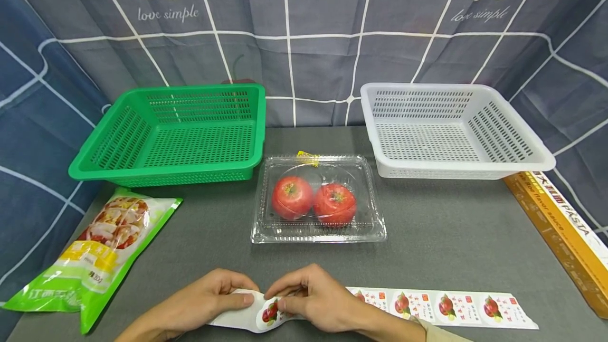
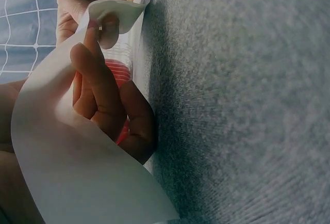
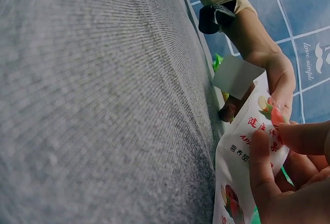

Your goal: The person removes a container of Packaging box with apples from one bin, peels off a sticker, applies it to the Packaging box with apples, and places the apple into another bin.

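both hands meet at the table's near edge, at 6 o'clock from the clear box [image 1: 318, 199]. the left hand [image 1: 209, 297] pinches the curled end of the sticker strip [image 1: 427, 307] between thumb and fingertips, lifting the backing paper up off the grey table [image 1: 451, 226]. the right hand [image 1: 311, 297] pinches the same strip just beside it, thumb and forefinger on the first printed label [image 1: 269, 312], the one showing a red apple. the remainder of the strip lies flat and runs off toward 3 o'clock. in the left wrist view the white back of the paper bends over the fingers [image 2: 98, 87]; in the right wrist view the fingertips [image 3: 263, 157] sit on the printed face.

the step looks like peeling one label free. it would go best if the left hand bends the backing sharply away while the right catches only the label's edge, so the sticky side is touched little and the label does not crease or fold onto itself. a slow, even pull should keep it from tearing.

the clear box, lid closed, holds two apples [image 1: 313, 200] side by side. the green basket [image 1: 119, 165] stands at its 10 o'clock, the white basket [image 1: 522, 165] at 2 o'clock, a green food bag [image 1: 95, 257] at 8 o'clock, and a long orange carton [image 1: 560, 231] at the right edge.
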{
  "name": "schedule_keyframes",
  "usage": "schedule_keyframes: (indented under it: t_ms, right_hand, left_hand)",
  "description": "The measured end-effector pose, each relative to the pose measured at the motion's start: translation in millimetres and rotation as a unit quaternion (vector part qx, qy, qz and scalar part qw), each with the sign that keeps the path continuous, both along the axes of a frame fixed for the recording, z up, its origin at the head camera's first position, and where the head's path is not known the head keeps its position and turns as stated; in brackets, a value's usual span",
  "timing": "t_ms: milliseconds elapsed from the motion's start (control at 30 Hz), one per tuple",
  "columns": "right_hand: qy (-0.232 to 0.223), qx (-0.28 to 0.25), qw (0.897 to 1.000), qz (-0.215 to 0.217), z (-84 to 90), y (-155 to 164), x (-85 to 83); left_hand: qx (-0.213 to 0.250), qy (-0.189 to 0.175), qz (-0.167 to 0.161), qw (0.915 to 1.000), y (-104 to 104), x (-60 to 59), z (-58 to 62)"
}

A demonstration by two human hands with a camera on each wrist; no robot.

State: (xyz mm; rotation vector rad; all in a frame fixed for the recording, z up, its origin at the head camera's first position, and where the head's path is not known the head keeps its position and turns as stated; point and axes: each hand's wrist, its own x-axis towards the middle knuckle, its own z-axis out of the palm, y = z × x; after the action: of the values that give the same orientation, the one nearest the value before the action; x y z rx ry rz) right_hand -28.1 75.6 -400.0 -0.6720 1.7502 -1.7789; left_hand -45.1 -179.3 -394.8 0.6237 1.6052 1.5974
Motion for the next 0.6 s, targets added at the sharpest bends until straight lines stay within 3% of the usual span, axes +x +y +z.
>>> schedule_keyframes:
  t_ms: [367, 600]
  right_hand:
    - [0.041, 0.027, 0.999, -0.004, -0.1, 1.1, 0.3]
    - [0.042, 0.041, 0.998, -0.015, 0.3, 1.9, 0.6]
  left_hand:
    - [-0.019, -0.024, 0.004, 0.9995, 1.6, 0.1, 1.8]
    - [-0.031, -0.008, 0.015, 0.9994, 0.0, 1.0, 1.0]
